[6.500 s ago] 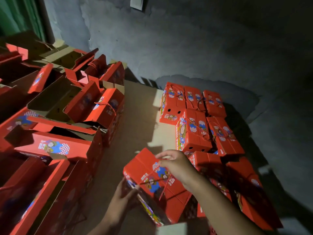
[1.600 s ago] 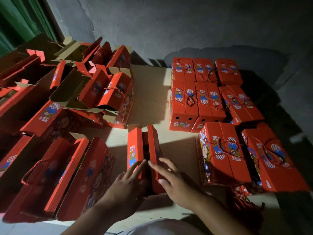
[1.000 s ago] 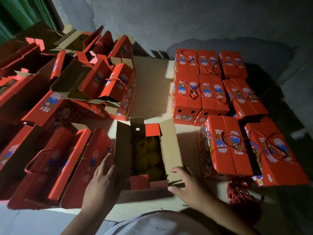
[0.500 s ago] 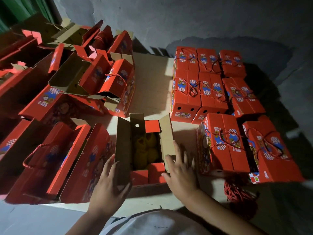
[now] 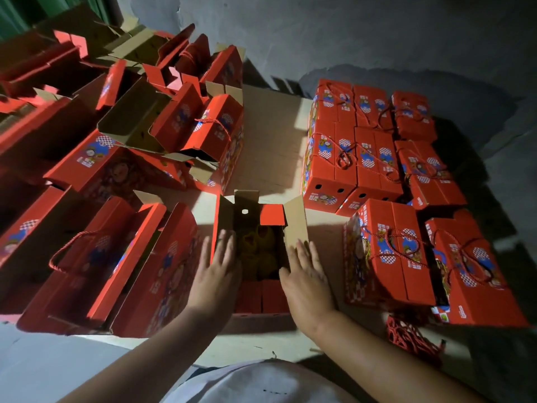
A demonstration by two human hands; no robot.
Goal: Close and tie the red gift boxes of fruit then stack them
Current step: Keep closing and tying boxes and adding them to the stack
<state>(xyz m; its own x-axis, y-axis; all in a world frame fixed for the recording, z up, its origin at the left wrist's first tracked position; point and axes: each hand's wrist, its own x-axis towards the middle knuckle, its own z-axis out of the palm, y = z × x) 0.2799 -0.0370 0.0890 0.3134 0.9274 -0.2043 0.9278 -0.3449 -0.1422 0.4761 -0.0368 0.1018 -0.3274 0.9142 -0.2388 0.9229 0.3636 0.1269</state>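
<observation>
Red gift box (image 5: 263,298), open at the top, stands on the table (image 5: 270,146) directly in front of us, between the two hands. Our left hand (image 5: 216,274) lies flat with its fingers (image 5: 225,248) spread and extended against the inner face of the box's left long flap (image 5: 225,219), which stands nearly upright; the fingers are not curled around anything. Our right hand (image 5: 305,277) mirrors it, fingers (image 5: 303,257) straight and open, pressed to the right long flap (image 5: 296,222), whose brown cardboard inner face leans outward. Between the palms we see yellow fruit (image 5: 258,248) in the dim interior of the box, though the separate pieces are hard to tell apart. A short red end flap (image 5: 271,215) is folded in at the far end, and the near end flaps lie red below the wrists. Just right of the box, two closed boxes (image 5: 389,251) with red cord handles tied across their tops stand side by side; beyond them a block of more closed, tied boxes (image 5: 360,152) sits near the grey wall (image 5: 348,39). A loose bundle of red cord (image 5: 412,338) lies on the table by our right forearm. To the left, open boxes (image 5: 110,257) with raised lids crowd the table, extending to the far left corner.
</observation>
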